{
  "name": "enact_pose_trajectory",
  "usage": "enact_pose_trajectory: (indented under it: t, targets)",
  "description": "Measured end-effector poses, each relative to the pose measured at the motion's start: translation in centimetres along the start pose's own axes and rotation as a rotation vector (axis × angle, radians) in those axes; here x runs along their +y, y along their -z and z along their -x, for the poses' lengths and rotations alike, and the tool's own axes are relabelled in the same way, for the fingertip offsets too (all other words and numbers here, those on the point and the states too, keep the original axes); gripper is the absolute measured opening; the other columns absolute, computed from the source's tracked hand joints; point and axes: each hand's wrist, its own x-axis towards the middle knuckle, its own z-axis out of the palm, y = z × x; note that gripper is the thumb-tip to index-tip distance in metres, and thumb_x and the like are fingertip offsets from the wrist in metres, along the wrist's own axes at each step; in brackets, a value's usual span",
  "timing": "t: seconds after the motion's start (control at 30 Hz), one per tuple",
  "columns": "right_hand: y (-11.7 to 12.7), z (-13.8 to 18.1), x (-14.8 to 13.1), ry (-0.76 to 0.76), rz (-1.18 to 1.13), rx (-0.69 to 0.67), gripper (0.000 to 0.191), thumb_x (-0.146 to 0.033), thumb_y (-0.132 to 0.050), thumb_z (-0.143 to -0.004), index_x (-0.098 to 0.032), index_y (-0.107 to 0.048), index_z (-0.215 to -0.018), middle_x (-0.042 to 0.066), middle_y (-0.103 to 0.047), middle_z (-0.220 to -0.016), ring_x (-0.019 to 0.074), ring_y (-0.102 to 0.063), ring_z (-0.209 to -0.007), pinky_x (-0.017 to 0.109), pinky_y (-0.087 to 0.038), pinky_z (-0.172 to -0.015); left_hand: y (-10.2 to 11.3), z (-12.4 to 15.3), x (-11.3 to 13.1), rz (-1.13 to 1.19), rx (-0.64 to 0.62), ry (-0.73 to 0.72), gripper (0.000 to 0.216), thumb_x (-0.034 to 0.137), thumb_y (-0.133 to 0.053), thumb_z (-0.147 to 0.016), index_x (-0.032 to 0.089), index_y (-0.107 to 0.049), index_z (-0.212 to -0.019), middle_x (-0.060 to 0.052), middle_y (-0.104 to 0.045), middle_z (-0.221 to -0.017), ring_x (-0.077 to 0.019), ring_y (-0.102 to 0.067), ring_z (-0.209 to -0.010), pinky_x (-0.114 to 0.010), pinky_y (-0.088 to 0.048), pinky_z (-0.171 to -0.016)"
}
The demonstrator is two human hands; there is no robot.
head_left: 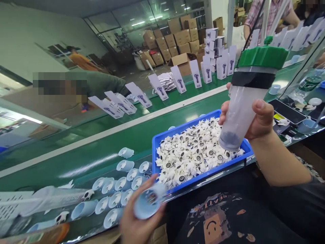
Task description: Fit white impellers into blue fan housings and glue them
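Where the frame comes closest to the wearer, the left hand (135, 228) is curled around a light-blue cup (144, 211), fingers and thumb on opposite sides. Hand and cup are blurred; coppery detail shows inside the cup, too unclear to identify. A hurried or loose grip could, in my judgement, let the cup slip onto the bench edge or damage its contents.

The right hand (262, 122), raised, is wrapped around a translucent vessel (242, 108) with a black band (252, 79) and a green cap (264, 58). Its narrower end points down in front of the tray; contact cannot be confirmed. Should that end swing low, it could snag the contents below.

Just beyond the left hand, more pale-blue cups (87, 208) are grouped closely on the bench; a careless knuckle could set several rolling. Beside them, the blue tray (153, 152) is heaped with white fan wheels (194, 152), some near rim height. A knock could spill pieces or bend blades.

Farther off, white cartons (159, 88) stand across the green conveyor (101, 145), near a co-worker's dark-green sleeve (105, 83); a brush from that arm could topple one. Brown boxes (181, 37) are stacked behind.
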Motion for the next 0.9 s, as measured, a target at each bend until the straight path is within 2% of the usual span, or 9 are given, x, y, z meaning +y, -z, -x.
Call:
enact_pose_trajectory:
  t: [0.1,0.17,0.27,0.33,0.4,0.57,0.67,0.77,0.9]
  targets:
    - [-1.8,0.5,-0.4,0.013,-0.023,-0.018,0.049,-0.05,-0.08,-0.061,-0.02,-0.06,-0.093,0.0,-0.063,-0.08,0.0158,-0.064,-0.066,0.028,-0.055,-0.056,-5.3,-2.8,0.9,0.147,-0.246,-0.091,0.043,0.031,-0.071,-0.075,0.028,-0.056,-0.115,-0.006,-0.071,-0.105,-0.027,-0.07,-0.095,-0.042,-0.059,-0.082]
    - [-3.2,1.0,-0.6,0.003,-0.008,0.01,0.055,-0.054,-0.084,-0.058,-0.022,-0.06,-0.096,-0.002,-0.062,-0.08,0.0157,-0.063,-0.067,0.028,-0.055,-0.056,-8.1,-4.8,2.2,0.177,-0.363,-0.176,0.058,0.037,-0.08,-0.069,0.024,-0.054,-0.119,-0.009,-0.07,-0.107,-0.0279,-0.069,-0.099,-0.043,-0.056,-0.087]
    - [-4.7,1.4,-0.9,0.007,0.055,0.053,0.069,-0.064,-0.084,-0.056,-0.028,-0.059,-0.108,-0.002,-0.061,-0.081,0.0178,-0.062,-0.069,0.031,-0.055,-0.055,-10.5,-6.9,4.1,0.218,-0.374,-0.299,0.053,0.045,-0.081,-0.068,0.021,-0.059,-0.111,-0.007,-0.071,-0.1,-0.0263,-0.068,-0.091,-0.04,-0.055,-0.081]
    - [-5.0,1.6,-1.0,0.017,0.132,0.055,0.064,-0.07,-0.078,-0.062,-0.03,-0.058,-0.108,-0.002,-0.062,-0.083,0.0195,-0.063,-0.071,0.034,-0.057,-0.059,-11.0,-7.4,4.9,0.26,-0.301,-0.354,0.038,0.043,-0.077,-0.072,0.02,-0.062,-0.098,-0.005,-0.069,-0.088,-0.023,-0.066,-0.081,-0.036,-0.054,-0.074]
    - [-4.9,1.8,-1.0,0.042,0.246,0.035,0.052,-0.075,-0.069,-0.071,-0.029,-0.059,-0.095,-0.003,-0.062,-0.084,0.0195,-0.064,-0.073,0.036,-0.059,-0.065,-11.1,-7.3,5.4,0.295,-0.239,-0.384,0.03,0.041,-0.074,-0.074,0.019,-0.062,-0.091,-0.003,-0.067,-0.082,-0.0207,-0.064,-0.076,-0.034,-0.052,-0.071]
    - [-3.5,1.9,-1.0,0.054,0.434,-0.096,0.059,-0.082,-0.059,-0.073,-0.023,-0.057,-0.075,-0.005,-0.062,-0.093,0.018,-0.065,-0.082,0.035,-0.058,-0.075,-10.8,-6.6,6.1,0.259,-0.192,-0.382,0.027,0.04,-0.073,-0.074,0.02,-0.06,-0.085,-0.002,-0.065,-0.078,-0.0199,-0.063,-0.074,-0.032,-0.051,-0.067]
    - [-2.7,1.8,-0.9,0.054,0.435,-0.142,0.053,-0.08,-0.061,-0.071,-0.033,-0.065,-0.094,-0.005,-0.061,-0.096,0.0186,-0.064,-0.083,0.035,-0.055,-0.074,-10.8,-6.5,6.1,0.204,-0.205,-0.35,0.029,0.04,-0.074,-0.072,0.02,-0.059,-0.086,-0.002,-0.066,-0.081,-0.0202,-0.065,-0.076,-0.033,-0.053,-0.069]
    - [-2.4,1.7,-0.8,0.054,0.449,-0.18,0.056,-0.075,-0.063,-0.075,-0.043,-0.061,-0.12,-0.004,-0.06,-0.099,0.02,-0.063,-0.085,0.036,-0.055,-0.074,-10.8,-6.5,6.3,0.148,-0.22,-0.332,0.03,0.042,-0.074,-0.073,0.02,-0.058,-0.085,-0.003,-0.067,-0.082,-0.0221,-0.065,-0.078,-0.035,-0.053,-0.069]
    - [-2.3,1.4,-0.4,0.01,0.477,-0.2,0.052,-0.073,-0.061,-0.079,-0.047,-0.056,-0.124,-0.003,-0.06,-0.107,0.0212,-0.063,-0.094,0.035,-0.056,-0.081,-10.6,-6.2,7.0,0.093,-0.251,-0.32,0.034,0.048,-0.072,-0.075,0.019,-0.058,-0.086,-0.005,-0.067,-0.08,-0.0241,-0.066,-0.078,-0.037,-0.052,-0.067]
